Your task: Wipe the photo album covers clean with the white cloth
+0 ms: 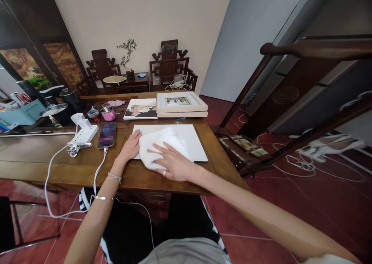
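A flat white panel (188,140) lies on the wooden table in front of me, with a dark line along its right edge. A fluffy white cloth (148,140) is spread over the panel's left and middle part. My right hand (173,161) presses down on the cloth from above, fingers apart and stretched out to the left. At the panel's left edge my left hand (132,144) rests flat, its fingers extended and touching the edge beside the cloth. What lies under the cloth is hidden.
Behind the panel are stacked pale wooden picture frames (181,103) and a photo print (140,109). To the left lie a charging phone (106,135), a white power strip (84,134), a pink cup (108,113) and trailing white cable. A dark wooden chair (250,136) stands at the right.
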`<state>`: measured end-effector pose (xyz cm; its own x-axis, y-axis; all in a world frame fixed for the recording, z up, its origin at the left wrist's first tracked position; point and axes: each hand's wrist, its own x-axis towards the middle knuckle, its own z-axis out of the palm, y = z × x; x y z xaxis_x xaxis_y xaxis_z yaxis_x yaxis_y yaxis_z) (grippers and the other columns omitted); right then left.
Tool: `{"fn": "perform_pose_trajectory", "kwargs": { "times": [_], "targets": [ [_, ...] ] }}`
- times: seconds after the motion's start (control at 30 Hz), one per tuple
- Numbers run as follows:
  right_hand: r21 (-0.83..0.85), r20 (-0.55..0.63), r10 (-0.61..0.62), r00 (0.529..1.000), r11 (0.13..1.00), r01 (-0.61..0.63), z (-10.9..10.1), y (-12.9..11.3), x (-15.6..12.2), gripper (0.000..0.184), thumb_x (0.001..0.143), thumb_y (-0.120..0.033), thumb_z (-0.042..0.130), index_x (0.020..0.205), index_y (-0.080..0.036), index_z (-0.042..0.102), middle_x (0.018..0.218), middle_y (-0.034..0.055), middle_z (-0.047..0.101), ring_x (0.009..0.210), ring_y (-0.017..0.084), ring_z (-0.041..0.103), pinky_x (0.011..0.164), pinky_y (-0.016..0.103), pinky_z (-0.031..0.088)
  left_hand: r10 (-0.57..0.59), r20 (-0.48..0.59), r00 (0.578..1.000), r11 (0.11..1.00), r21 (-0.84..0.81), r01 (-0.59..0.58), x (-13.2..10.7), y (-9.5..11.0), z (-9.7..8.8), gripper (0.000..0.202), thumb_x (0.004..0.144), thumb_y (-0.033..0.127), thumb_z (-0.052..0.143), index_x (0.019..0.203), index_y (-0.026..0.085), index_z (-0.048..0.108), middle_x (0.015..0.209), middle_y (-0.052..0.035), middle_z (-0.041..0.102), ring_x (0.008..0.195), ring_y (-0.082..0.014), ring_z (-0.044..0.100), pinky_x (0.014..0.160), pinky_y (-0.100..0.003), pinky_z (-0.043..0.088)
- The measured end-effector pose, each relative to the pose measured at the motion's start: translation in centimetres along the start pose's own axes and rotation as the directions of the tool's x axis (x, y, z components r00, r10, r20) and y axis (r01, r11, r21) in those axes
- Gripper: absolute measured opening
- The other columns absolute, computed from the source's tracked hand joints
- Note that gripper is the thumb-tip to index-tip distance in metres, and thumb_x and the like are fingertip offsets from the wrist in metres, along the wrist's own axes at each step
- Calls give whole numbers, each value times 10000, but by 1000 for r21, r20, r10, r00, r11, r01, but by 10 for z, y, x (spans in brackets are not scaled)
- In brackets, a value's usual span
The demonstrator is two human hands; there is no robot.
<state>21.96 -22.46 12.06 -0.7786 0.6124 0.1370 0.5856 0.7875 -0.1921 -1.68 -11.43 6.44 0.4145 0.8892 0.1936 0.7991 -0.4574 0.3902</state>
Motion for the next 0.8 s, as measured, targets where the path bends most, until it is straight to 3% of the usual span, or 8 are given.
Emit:
{"fn": "perform_pose_trajectory", "kwargs": {
  "times": [0.13,0.23,0.3,0.43,0.67,0.73,0.8],
  "targets": [
    [1,-49,127,991,992,-127,-5,47,34,466,1004,-413,356,1328,-175,592,1409,112,572,1460,272,281,1186,538,184,-5,-5,1000,1000,7,5,1,1,1,514,976,308,317,1455,155,424,1575,-112,331,1479,-236,257,1211,-462,198],
    [-5,-103,267,958,963,-269,-3,71,61,498,1012,-425,313,1370,-168,545,1434,125,544,1464,320,252,1159,623,157,-12,-2,1000,1000,10,12,2,3,0,516,981,330,315,1453,155,425,1576,-117,327,1482,-240,248,1207,-475,198],
    [-10,-140,353,925,934,-357,1,75,74,506,1017,-407,287,1396,-160,514,1463,135,510,1467,361,216,1132,681,132,-15,2,1000,1000,10,15,2,4,0,519,981,327,306,1449,141,428,1576,-126,324,1483,-245,246,1205,-479,199],
    [-32,-147,408,901,908,-417,10,48,74,450,997,-332,350,1363,-170,554,1561,124,370,1465,410,176,1123,701,120,-14,9,1000,1000,3,14,2,6,-2,521,979,315,296,1447,129,430,1575,-131,326,1485,-245,240,1207,-477,199],
    [-55,-14,247,969,967,-247,12,-33,11,366,949,-289,464,1253,-229,657,1577,77,341,1466,402,202,1148,660,178,-2,15,1000,1000,-18,2,1,4,-3,528,968,306,318,1445,112,433,1575,-132,325,1483,-241,248,1213,-431,212],
    [-51,6,176,984,983,-175,9,-36,0,342,934,-281,496,1214,-214,681,1579,84,332,1468,402,196,1154,647,184,1,17,1000,1000,-21,0,0,4,-3,532,963,308,337,1445,105,432,1574,-135,326,1483,-241,247,1216,-419,208],
    [-32,10,86,996,996,-86,6,-23,-1,343,941,-306,498,1212,-204,681,1562,93,363,1471,374,210,1170,616,176,1,19,1000,1000,-20,0,0,4,-3,529,961,306,345,1445,113,432,1575,-129,326,1483,-238,247,1216,-413,207]
  ]
}}
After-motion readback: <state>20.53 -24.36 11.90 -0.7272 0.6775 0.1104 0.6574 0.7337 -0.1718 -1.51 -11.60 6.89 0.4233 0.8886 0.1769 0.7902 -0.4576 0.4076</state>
